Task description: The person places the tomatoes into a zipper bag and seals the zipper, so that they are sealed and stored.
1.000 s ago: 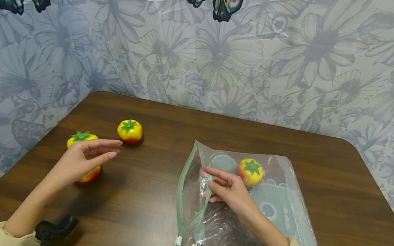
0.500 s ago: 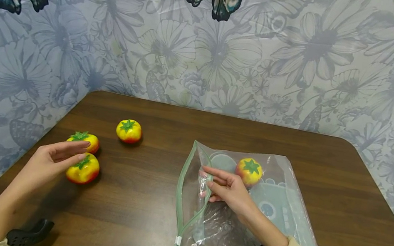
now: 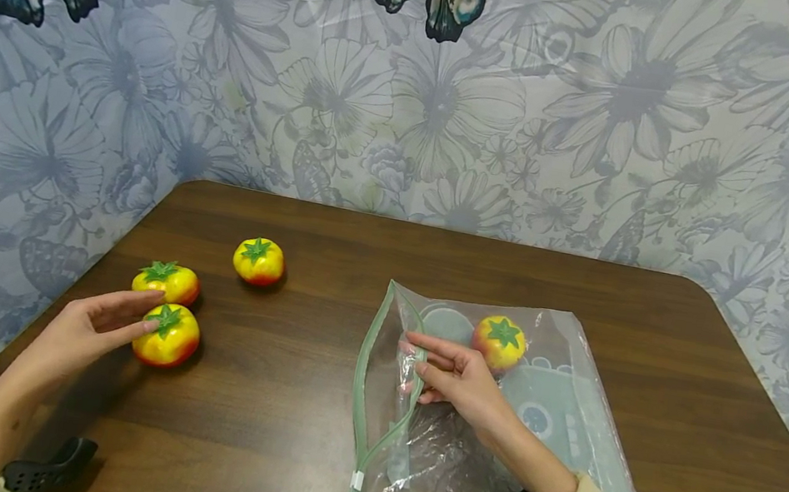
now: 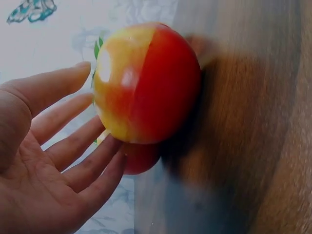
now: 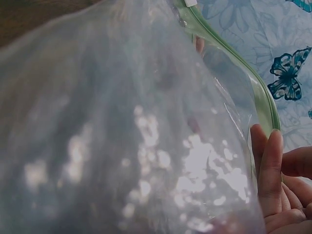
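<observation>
In the head view my left hand (image 3: 97, 329) is at the near toy tomato (image 3: 167, 335), yellow and red with a green leaf star. Thumb and fingers spread beside its top; the left wrist view shows this tomato (image 4: 148, 83) in front of the extended fingers, not enclosed. A second tomato (image 3: 166, 281) sits directly behind it, and a third (image 3: 259, 261) farther back. On the right, my right hand (image 3: 459, 381) pinches the green-edged mouth of a clear zip bag (image 3: 460, 482), holding it partly apart. Inside the bag lies another tomato (image 3: 499, 344).
A brown wooden table (image 3: 277, 431) bears everything. Its far edge meets a wall (image 3: 457, 120) with grey flower print and butterflies. A white slider (image 3: 357, 481) sits at the near corner of the bag. Pale blue-green printing shows on the bag.
My left hand has moved left and toward me, from above the tomatoes to beside the near one. My right hand and the bag have stayed in place.
</observation>
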{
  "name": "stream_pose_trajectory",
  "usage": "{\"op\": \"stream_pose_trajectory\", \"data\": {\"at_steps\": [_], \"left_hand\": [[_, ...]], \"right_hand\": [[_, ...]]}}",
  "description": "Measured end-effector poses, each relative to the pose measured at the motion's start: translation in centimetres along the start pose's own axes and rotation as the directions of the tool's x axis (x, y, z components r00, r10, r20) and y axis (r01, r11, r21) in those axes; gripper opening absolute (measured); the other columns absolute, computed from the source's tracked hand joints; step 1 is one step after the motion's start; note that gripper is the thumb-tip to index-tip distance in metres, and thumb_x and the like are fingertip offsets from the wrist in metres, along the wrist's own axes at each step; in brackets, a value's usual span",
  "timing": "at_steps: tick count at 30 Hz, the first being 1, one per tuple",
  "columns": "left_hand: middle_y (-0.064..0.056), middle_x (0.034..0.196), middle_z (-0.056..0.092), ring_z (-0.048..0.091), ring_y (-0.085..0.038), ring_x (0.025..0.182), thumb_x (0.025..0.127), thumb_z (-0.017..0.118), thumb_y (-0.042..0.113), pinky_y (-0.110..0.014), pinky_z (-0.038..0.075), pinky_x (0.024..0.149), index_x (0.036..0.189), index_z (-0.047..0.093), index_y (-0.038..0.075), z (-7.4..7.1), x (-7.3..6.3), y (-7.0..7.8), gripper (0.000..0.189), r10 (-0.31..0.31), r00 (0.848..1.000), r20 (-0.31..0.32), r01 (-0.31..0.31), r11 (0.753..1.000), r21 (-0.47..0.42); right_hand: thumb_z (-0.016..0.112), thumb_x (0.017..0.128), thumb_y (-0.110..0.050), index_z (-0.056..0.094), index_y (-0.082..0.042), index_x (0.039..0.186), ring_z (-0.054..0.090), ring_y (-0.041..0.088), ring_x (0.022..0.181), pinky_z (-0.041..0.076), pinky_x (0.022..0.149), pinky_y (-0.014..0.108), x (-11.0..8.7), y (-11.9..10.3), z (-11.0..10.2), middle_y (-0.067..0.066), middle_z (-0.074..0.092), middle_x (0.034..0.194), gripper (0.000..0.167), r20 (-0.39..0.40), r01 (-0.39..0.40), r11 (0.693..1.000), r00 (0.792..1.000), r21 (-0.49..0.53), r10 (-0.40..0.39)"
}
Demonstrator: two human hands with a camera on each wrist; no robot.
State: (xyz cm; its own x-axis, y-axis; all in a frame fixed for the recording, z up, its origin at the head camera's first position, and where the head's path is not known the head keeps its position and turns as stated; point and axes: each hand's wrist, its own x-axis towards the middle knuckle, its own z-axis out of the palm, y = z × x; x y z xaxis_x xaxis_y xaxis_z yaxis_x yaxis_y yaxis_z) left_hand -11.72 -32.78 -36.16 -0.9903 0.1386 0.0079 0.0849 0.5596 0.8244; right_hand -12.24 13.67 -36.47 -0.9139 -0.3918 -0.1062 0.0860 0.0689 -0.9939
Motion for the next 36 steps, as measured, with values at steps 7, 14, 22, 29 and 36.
{"op": "stream_pose_trajectory", "data": {"at_steps": [7,14,22,29,36], "left_hand": [[0.010,0.123,0.055,0.051,0.006,0.103,0.091,0.063,0.023,-0.011,0.043,0.078,0.135,0.046,-0.001,0.1,0.1,-0.5,0.052,-0.007,0.998,0.057,0.008,1.000,-0.030],[-0.006,0.134,0.048,0.049,0.003,0.107,0.092,0.061,0.011,-0.014,0.043,0.082,0.140,0.040,0.000,1.0,0.6,-0.8,0.053,0.078,0.983,0.168,-0.064,0.994,-0.089],[-0.026,0.138,0.037,0.048,0.004,0.107,0.091,0.062,0.011,-0.014,0.043,0.082,0.141,0.039,0.001,1.7,0.7,-0.4,0.055,0.083,0.977,0.194,-0.065,0.993,-0.095],[-0.026,0.137,0.038,0.049,0.002,0.108,0.090,0.063,0.008,-0.014,0.043,0.083,0.139,0.041,-0.001,2.3,0.8,-0.2,0.053,0.116,0.977,0.181,-0.094,0.988,-0.125],[-0.023,0.135,0.042,0.051,-0.002,0.109,0.090,0.062,0.007,-0.017,0.044,0.084,0.138,0.041,-0.002,3.0,0.9,0.2,0.053,0.134,0.971,0.199,-0.101,0.981,-0.166]], "right_hand": [[0.058,0.092,-0.003,0.049,0.001,0.134,0.057,0.011,0.065,0.053,0.063,0.026,-0.1,-0.1,0.1,0.015,0.054,0.129,0.043,0.006,0.005,1.000,1.000,0.004,-0.005],[0.058,0.091,-0.003,0.050,0.000,0.134,0.058,0.011,0.065,0.054,0.064,0.026,-0.1,0.0,0.2,0.015,0.054,0.129,0.043,0.002,0.001,1.000,1.000,0.010,-0.001],[0.061,0.091,-0.008,0.050,-0.002,0.134,0.058,0.012,0.066,0.054,0.064,0.028,-0.1,0.3,0.0,0.013,0.054,0.129,0.045,0.016,0.041,0.999,0.999,-0.005,-0.041],[0.059,0.091,-0.004,0.049,0.000,0.134,0.058,0.012,0.064,0.054,0.064,0.027,-0.2,0.1,0.2,0.016,0.053,0.129,0.044,0.005,0.012,1.000,1.000,0.004,-0.012],[0.058,0.092,-0.003,0.049,0.001,0.134,0.058,0.012,0.064,0.053,0.064,0.026,-0.1,0.0,0.3,0.016,0.053,0.129,0.043,0.005,0.004,1.000,1.000,0.004,-0.004]]}}
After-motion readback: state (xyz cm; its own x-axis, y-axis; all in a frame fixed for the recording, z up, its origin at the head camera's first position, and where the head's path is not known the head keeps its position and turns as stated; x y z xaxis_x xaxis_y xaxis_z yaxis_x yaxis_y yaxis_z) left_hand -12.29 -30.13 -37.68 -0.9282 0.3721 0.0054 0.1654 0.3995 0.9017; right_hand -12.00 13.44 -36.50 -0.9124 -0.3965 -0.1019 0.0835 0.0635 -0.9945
